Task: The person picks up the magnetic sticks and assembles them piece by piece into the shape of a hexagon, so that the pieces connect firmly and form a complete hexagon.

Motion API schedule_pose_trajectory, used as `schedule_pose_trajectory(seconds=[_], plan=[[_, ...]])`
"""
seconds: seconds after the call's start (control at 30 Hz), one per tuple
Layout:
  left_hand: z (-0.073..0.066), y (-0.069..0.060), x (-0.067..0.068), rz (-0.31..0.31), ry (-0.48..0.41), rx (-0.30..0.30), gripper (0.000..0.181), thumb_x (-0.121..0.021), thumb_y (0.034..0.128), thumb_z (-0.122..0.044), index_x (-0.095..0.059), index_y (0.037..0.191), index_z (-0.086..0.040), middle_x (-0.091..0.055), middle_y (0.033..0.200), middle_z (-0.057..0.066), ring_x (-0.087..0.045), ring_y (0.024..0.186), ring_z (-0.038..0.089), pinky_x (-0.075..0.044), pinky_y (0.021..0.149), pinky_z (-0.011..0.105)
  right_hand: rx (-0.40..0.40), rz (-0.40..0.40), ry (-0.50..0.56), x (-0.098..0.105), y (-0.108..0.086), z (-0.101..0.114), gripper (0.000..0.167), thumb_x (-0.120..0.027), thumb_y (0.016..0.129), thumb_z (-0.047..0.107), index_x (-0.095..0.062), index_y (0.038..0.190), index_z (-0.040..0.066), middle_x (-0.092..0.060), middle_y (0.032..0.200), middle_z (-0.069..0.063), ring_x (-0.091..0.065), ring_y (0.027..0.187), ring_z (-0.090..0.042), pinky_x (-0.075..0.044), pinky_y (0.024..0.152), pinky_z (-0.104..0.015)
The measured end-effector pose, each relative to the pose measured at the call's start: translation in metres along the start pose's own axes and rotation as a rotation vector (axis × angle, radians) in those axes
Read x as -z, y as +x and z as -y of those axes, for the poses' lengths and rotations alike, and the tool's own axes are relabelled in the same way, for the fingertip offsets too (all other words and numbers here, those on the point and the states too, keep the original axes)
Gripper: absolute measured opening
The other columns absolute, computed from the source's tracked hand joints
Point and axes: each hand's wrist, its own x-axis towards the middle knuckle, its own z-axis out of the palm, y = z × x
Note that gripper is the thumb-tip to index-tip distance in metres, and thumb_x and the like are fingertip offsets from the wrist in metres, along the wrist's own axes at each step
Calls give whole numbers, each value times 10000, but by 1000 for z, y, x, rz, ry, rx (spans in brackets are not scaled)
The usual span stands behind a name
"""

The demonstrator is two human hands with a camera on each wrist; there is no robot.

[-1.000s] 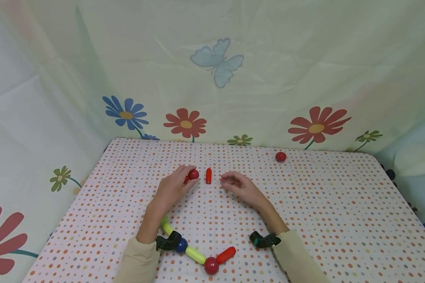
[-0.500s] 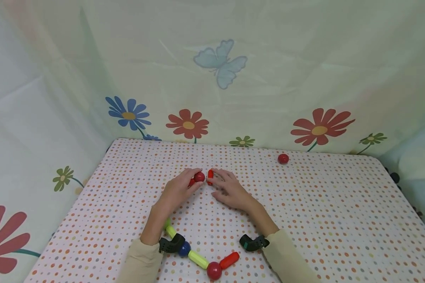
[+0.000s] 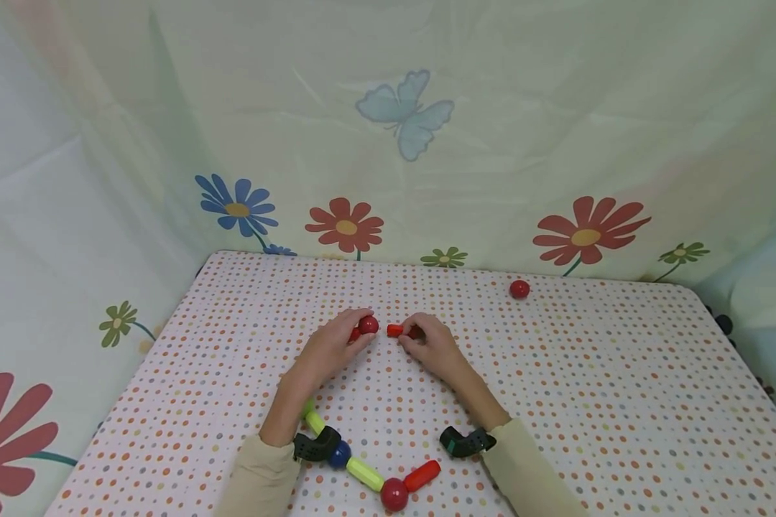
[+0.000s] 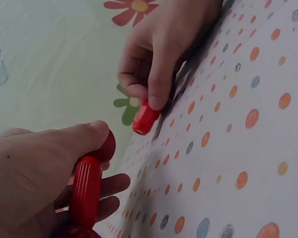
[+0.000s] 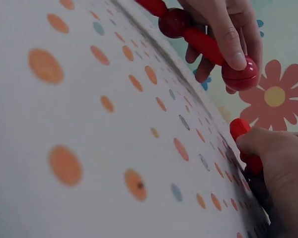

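Note:
My left hand [image 3: 326,350] holds a joined piece made of red balls and rods. Its end ball [image 5: 240,75] sits under the thumb, and a ridged red rod [image 4: 86,191] runs back from it. The right wrist view shows a second, darker red ball [image 5: 174,23] farther along, with another red rod beyond it. Facing this, my right hand [image 3: 440,352] pinches a loose red rod [image 4: 145,119] between thumb and fingers, one end sticking out toward the left hand. A small gap separates that end from the ball. The right fingers partly hide the rod.
Nearer on the dotted table [image 3: 595,402] lies a chain with lime rods [image 3: 365,474], a blue ball [image 3: 340,454], a red ball [image 3: 394,495] and a red rod [image 3: 422,475]. The left forearm covers part of it. One loose red ball [image 3: 520,289] rests at the back right.
My right hand has moved left to the loose red rod, taken hold of it and turned it from lengthwise to crosswise. The left hand keeps its piece, shifting slightly right.

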Motion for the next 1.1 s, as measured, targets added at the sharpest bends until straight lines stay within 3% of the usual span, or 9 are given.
schedule_pose_trajectory(seconds=[0.2,0.37,0.47,0.7,0.93,1.1], plan=[[-1,1,-2,13,-57,10,495,-621,952,-296,-476,1415,-197,-569,1344,24,-578,1153,181,-521,936,386,-103,-73,211,4,0,0,269,-685,895,111,-613,1151,72,-673,1092,-136,-613,820,-173,-489,674,-199],[0,2,-3,21,-45,-6,486,-600,965,-300,-470,1426,-221,-588,1276,22,-571,1065,161,-523,885,360,-99,-57,305,6,-1,0,291,-673,902,83,-618,1183,29,-656,1129,-182,-575,782,-152,-462,631,-170],[0,2,-4,34,-40,-4,471,-597,965,-316,-494,1408,-197,-605,1244,37,-574,1034,164,-520,862,359,-95,-23,324,7,-1,4,289,-657,906,48,-609,1185,-10,-652,1100,-219,-572,764,-143,-455,613,-169],[-2,1,-5,57,-56,17,477,-600,957,-350,-518,1380,-146,-615,1225,68,-585,1027,193,-519,843,369,-74,17,327,21,-6,34,266,-638,906,12,-606,1163,-52,-651,1067,-236,-567,736,-169,-454,604,-178],[-2,-1,-6,66,-79,53,502,-609,948,-372,-515,1386,-145,-597,1287,82,-577,1058,217,-516,861,385,-56,48,353,22,-7,37,258,-630,908,2,-604,1156,-66,-645,1100,-252,-639,842,-307,-466,636,-177],[-2,-1,-6,68,-82,51,501,-614,945,-368,-515,1383,-147,-603,1272,73,-574,1036,210,-517,849,376,-54,64,335,22,-8,38,256,-634,907,7,-608,1150,-70,-649,1103,-254,-619,800,-252,-466,612,-186]])
